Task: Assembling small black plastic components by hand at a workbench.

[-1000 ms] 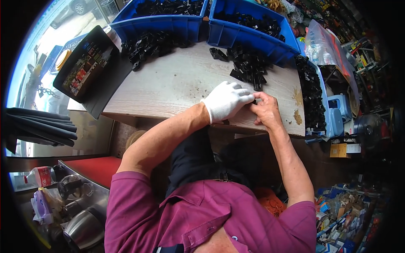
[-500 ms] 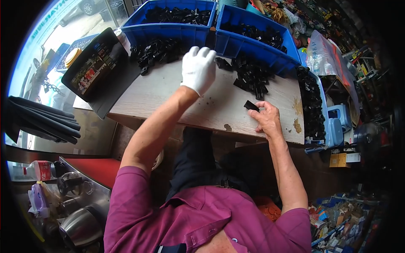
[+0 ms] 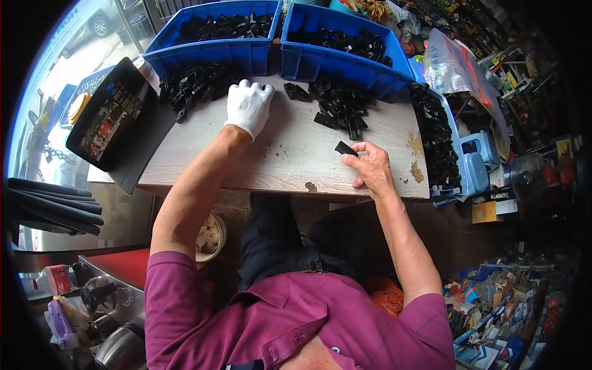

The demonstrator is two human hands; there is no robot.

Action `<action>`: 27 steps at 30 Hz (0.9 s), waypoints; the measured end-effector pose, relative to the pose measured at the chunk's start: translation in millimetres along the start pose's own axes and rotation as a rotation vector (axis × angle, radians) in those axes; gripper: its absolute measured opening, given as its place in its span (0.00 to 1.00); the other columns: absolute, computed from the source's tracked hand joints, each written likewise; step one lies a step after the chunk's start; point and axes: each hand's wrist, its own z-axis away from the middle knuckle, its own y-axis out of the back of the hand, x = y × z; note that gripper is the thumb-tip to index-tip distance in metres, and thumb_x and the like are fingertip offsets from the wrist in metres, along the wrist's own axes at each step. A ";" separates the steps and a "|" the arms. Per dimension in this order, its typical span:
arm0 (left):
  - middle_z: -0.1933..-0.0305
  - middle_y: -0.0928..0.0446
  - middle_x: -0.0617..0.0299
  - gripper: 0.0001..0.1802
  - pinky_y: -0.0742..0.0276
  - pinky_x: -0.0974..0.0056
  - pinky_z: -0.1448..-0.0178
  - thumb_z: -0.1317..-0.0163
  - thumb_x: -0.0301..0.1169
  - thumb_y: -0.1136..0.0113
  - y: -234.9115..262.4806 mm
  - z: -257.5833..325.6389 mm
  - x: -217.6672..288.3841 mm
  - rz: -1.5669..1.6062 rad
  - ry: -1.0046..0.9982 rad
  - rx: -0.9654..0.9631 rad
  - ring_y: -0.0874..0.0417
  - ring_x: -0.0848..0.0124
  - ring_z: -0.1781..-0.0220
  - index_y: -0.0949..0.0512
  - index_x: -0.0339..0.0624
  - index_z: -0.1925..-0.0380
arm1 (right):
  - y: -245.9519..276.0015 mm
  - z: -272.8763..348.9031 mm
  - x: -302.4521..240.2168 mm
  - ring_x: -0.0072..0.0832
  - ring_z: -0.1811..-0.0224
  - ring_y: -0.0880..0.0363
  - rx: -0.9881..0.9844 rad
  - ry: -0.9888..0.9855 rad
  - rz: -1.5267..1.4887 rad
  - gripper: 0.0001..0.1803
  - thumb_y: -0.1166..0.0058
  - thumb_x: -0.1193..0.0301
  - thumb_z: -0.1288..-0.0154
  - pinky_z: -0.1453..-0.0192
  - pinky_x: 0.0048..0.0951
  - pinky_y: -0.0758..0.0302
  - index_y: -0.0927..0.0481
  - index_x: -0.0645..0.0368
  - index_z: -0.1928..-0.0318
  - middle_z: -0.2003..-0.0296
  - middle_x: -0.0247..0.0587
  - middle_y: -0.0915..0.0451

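The gloved left hand (image 3: pixel 248 108) lies palm-down at 11 o'clock on the worktop (image 3: pixel 277 154), fingers spread and loose over the edge of the left pile (image 3: pixel 197 86) of black parts, gripping nothing that shows. The bare right hand (image 3: pixel 370 168) rests at 3 o'clock, fingers pinched on 1 black part (image 3: pixel 345 148).

To do this well, I judge the left hand should draw just 1 piece clear of the heap before closing on it (tangled pieces drag neighbours along), while the right keeps its part steady and turned up.

Counted: 2 blue bins (image 3: pixel 320 58) at 12 o'clock, both holding black parts; 2 loose piles on the worktop, the second (image 3: pixel 339 108) at 1 o'clock; 1 side tray (image 3: pixel 435 142) at 3 o'clock; 1 dark board (image 3: pixel 111 123) at 9 o'clock. The parts are too many to count.
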 end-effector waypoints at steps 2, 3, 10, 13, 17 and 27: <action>0.64 0.15 0.56 0.08 0.22 0.53 0.58 0.42 0.30 0.40 3.9 4.4 -0.8 0.015 -0.023 0.012 0.15 0.57 0.58 0.16 0.49 0.63 | 1.1 -0.3 -0.9 0.15 0.89 0.34 -0.008 -0.001 -0.022 0.19 0.29 0.68 0.40 0.87 0.22 0.31 0.21 0.67 0.54 0.82 0.31 0.26; 0.64 0.15 0.55 0.07 0.20 0.53 0.58 0.41 0.30 0.40 6.0 7.6 -0.5 0.040 -0.015 -0.026 0.15 0.56 0.57 0.16 0.49 0.63 | 1.8 0.1 -2.0 0.15 0.89 0.33 -0.020 -0.022 -0.051 0.21 0.28 0.67 0.40 0.86 0.23 0.27 0.22 0.67 0.53 0.82 0.31 0.26; 0.62 0.14 0.47 0.09 0.14 0.50 0.54 0.39 0.32 0.41 46.4 17.0 12.9 0.231 0.052 -0.199 0.12 0.50 0.55 0.14 0.43 0.68 | 28.8 -9.7 -6.1 0.19 0.90 0.28 0.059 -0.152 -0.147 0.21 0.29 0.68 0.40 0.83 0.28 0.18 0.22 0.64 0.52 0.81 0.34 0.23; 0.61 0.14 0.46 0.10 0.15 0.50 0.51 0.38 0.32 0.42 58.1 17.5 18.2 0.294 0.071 -0.373 0.12 0.49 0.53 0.14 0.40 0.66 | 59.5 -32.5 -9.5 0.22 0.89 0.26 0.345 -0.070 -0.174 0.18 0.30 0.67 0.38 0.82 0.30 0.16 0.22 0.63 0.53 0.80 0.37 0.23; 0.63 0.15 0.45 0.08 0.17 0.49 0.52 0.39 0.30 0.42 64.2 20.6 15.1 0.364 -0.046 -0.386 0.13 0.47 0.56 0.16 0.40 0.65 | 93.5 -53.2 -14.9 0.25 0.84 0.26 0.674 -0.002 -0.304 0.21 0.30 0.66 0.37 0.80 0.35 0.15 0.21 0.60 0.48 0.77 0.36 0.25; 0.59 0.15 0.46 0.15 0.15 0.51 0.50 0.30 0.40 0.44 64.7 20.0 18.0 0.274 -0.001 -0.345 0.15 0.50 0.53 0.12 0.44 0.63 | 42.6 -56.9 -15.6 0.21 0.89 0.30 0.236 -0.155 -0.032 0.17 0.32 0.67 0.35 0.81 0.33 0.17 0.20 0.59 0.50 0.80 0.32 0.27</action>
